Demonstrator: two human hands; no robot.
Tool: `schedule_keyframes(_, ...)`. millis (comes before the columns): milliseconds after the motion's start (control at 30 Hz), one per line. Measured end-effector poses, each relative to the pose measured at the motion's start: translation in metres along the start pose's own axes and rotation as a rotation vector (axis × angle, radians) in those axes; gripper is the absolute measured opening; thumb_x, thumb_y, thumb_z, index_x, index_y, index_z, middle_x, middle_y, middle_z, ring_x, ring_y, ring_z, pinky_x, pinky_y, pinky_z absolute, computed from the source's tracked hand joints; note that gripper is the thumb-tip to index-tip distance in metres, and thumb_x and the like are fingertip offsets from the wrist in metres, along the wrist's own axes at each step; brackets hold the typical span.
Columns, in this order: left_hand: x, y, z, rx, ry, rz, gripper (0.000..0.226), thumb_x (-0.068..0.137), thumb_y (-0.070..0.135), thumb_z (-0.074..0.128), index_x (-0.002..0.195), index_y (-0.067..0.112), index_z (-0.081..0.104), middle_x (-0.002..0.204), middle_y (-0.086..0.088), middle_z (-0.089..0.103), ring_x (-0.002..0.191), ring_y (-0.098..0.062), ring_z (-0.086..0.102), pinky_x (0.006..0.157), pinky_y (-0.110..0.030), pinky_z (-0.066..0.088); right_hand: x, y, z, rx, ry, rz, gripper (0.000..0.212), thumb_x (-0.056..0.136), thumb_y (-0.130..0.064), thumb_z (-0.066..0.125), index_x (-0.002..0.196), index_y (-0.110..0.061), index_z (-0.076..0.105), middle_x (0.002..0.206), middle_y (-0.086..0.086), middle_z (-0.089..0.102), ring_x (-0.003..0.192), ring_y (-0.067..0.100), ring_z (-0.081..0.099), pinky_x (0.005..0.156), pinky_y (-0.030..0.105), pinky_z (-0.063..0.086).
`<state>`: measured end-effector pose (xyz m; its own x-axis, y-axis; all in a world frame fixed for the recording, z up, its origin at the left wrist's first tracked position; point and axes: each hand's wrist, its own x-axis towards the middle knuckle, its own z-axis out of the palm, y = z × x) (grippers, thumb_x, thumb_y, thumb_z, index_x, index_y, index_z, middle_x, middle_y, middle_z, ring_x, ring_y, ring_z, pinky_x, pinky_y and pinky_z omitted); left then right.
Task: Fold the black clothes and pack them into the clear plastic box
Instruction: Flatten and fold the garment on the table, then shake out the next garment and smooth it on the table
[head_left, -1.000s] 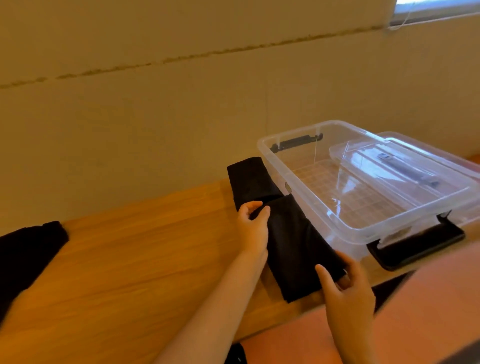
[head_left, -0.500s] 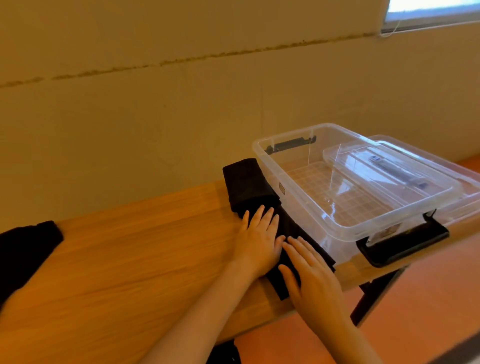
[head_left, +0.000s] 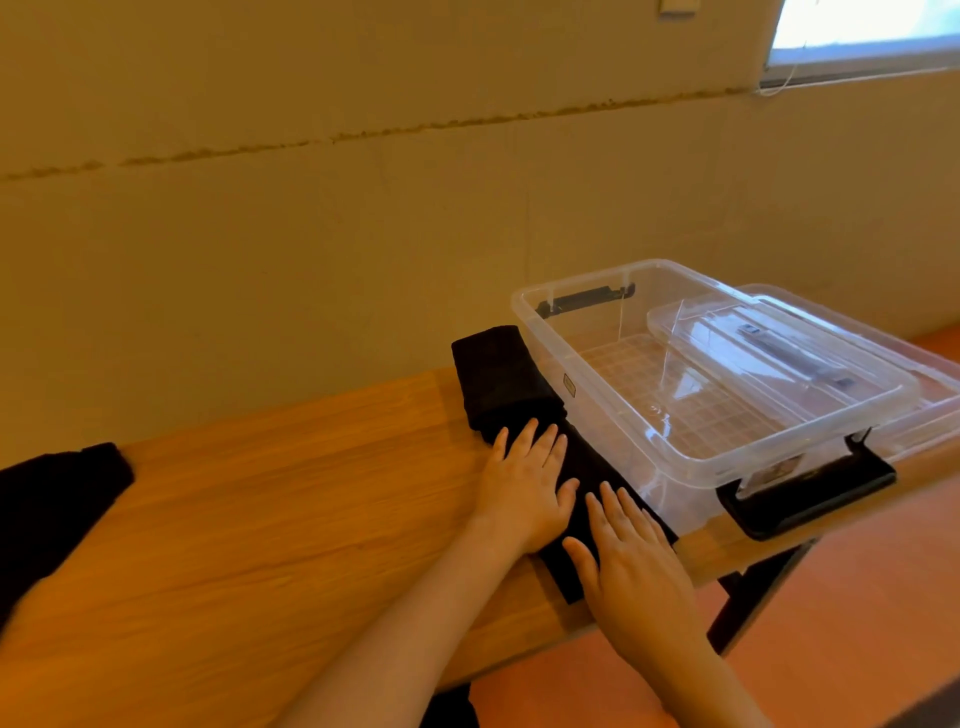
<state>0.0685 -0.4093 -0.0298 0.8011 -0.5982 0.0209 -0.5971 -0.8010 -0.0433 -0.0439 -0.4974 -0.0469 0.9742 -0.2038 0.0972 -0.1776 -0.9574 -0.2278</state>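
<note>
Both hands are lying flat on a black garment (head_left: 506, 382) folded into a long narrow strip. The left hand (head_left: 524, 486) is pressing its middle and the right hand (head_left: 631, 558) is pressing the end near the bench's front edge, fingers straight, gripping nothing. The strip is lying on the wooden bench (head_left: 270, 499), running from the back edge at the wall to the front edge, right against the left wall of the clear plastic box (head_left: 691, 457). The box is sitting at the bench's right end with nothing in it that I can see, its lid (head_left: 779, 358) resting across its right side.

This looks like the smoothing stage of a fold. Next, I'd guess, the strip needs doubling over end to end, then lifting over the box's rim.

More black cloth (head_left: 49, 499) is waiting at the bench's left end.
</note>
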Motion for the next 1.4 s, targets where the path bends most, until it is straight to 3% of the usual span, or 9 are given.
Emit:
schedule_keyframes(267,-0.037,-0.032,-0.023,-0.182,0.046,-0.086,0.056,0.100,0.047,0.023,0.150,0.028,0.008,0.159,0.005,-0.004,0.145,-0.017,-0.013,0.114,-0.045,-0.012,0.007,-0.013,-0.015,0.003,-0.031,-0.011,0.131,0.045,-0.072,-0.045,0.149,-0.016,0.011,0.157,0.003,0.007,0.143,0.013,-0.004,0.106,0.024,-0.008)
schedule_keyframes(467,-0.131,-0.139,-0.014,-0.130,0.010,-0.412,0.065,0.091,0.057,0.002,0.150,0.029,0.005,0.159,0.005,-0.006,0.145,-0.015,-0.009,0.116,-0.044,-0.005,0.024,-0.094,-0.024,0.068,-0.069,-0.356,0.129,0.044,-0.076,-0.042,0.148,-0.021,0.011,0.156,-0.004,0.008,0.130,0.002,-0.011,0.106,0.021,-0.008)
schedule_keyframes(533,-0.171,-0.179,-0.007,-0.171,0.038,-0.562,0.062,0.095,0.057,0.008,0.150,0.028,0.009,0.159,0.006,-0.003,0.146,-0.014,-0.007,0.116,-0.042,-0.001,0.031,-0.135,-0.019,0.062,-0.121,-0.507,0.126,0.045,-0.075,-0.040,0.148,-0.022,0.008,0.156,-0.006,0.007,0.133,0.002,-0.009,0.105,0.020,-0.006)
schedule_keyframes(700,-0.272,-0.268,0.011,-0.059,0.429,-0.963,0.056,0.097,0.039,0.042,0.145,0.013,0.033,0.155,-0.012,0.021,0.145,-0.030,0.010,0.113,-0.050,0.002,0.051,-0.258,0.013,0.166,-0.296,-0.835,0.085,0.078,-0.068,-0.002,0.149,-0.021,0.007,0.156,-0.005,0.005,0.142,0.007,0.003,0.108,0.015,0.002)
schedule_keyframes(767,-0.301,-0.289,0.017,-0.064,0.399,-1.123,0.061,0.096,0.039,0.043,0.147,0.009,0.028,0.155,-0.016,0.019,0.144,-0.035,0.009,0.113,-0.055,0.007,0.059,-0.305,0.029,0.211,-0.382,-0.887,0.061,0.097,-0.045,0.029,0.149,-0.020,0.008,0.157,-0.003,0.005,0.143,0.010,0.008,0.111,0.019,0.010)
schedule_keyframes(833,-0.316,-0.298,0.026,-0.192,0.308,-1.235,0.065,0.098,0.044,0.031,0.150,0.011,0.012,0.158,-0.013,0.003,0.145,-0.031,-0.003,0.115,-0.052,0.003,0.066,-0.349,0.040,0.280,-0.419,-0.918,0.061,0.098,-0.032,0.042,0.149,-0.020,0.010,0.157,-0.002,0.007,0.143,0.012,0.011,0.111,0.021,0.015)
schedule_keyframes(1033,-0.313,-0.309,0.039,-0.270,0.249,-1.265,0.078,0.089,0.062,0.007,0.150,0.015,-0.006,0.158,-0.005,-0.010,0.145,-0.022,-0.012,0.116,-0.042,-0.002,0.089,-0.446,0.062,0.291,-0.409,-1.084,0.066,0.093,-0.033,0.051,0.148,-0.017,0.017,0.156,-0.003,0.012,0.144,0.011,0.004,0.115,0.028,0.006)
schedule_keyframes(1133,-0.314,-0.311,0.039,-0.287,0.290,-1.284,0.073,0.094,0.059,0.014,0.150,0.016,-0.005,0.158,-0.004,-0.009,0.145,-0.020,-0.012,0.117,-0.040,-0.002,0.101,-0.466,0.076,0.173,-0.426,-1.131,0.065,0.093,-0.033,0.051,0.147,-0.016,0.020,0.156,-0.001,0.016,0.144,0.012,0.007,0.115,0.028,0.003)
schedule_keyframes(1400,-0.314,-0.311,0.040,-0.327,0.349,-1.294,0.068,0.095,0.055,0.013,0.151,0.019,0.001,0.159,-0.003,-0.005,0.145,-0.019,-0.010,0.116,-0.037,-0.003,0.117,-0.476,0.098,0.353,-0.246,-1.103,0.028,0.090,-0.020,0.058,0.115,-0.010,0.066,0.124,0.002,0.062,0.128,0.013,0.043,0.108,0.025,0.030)
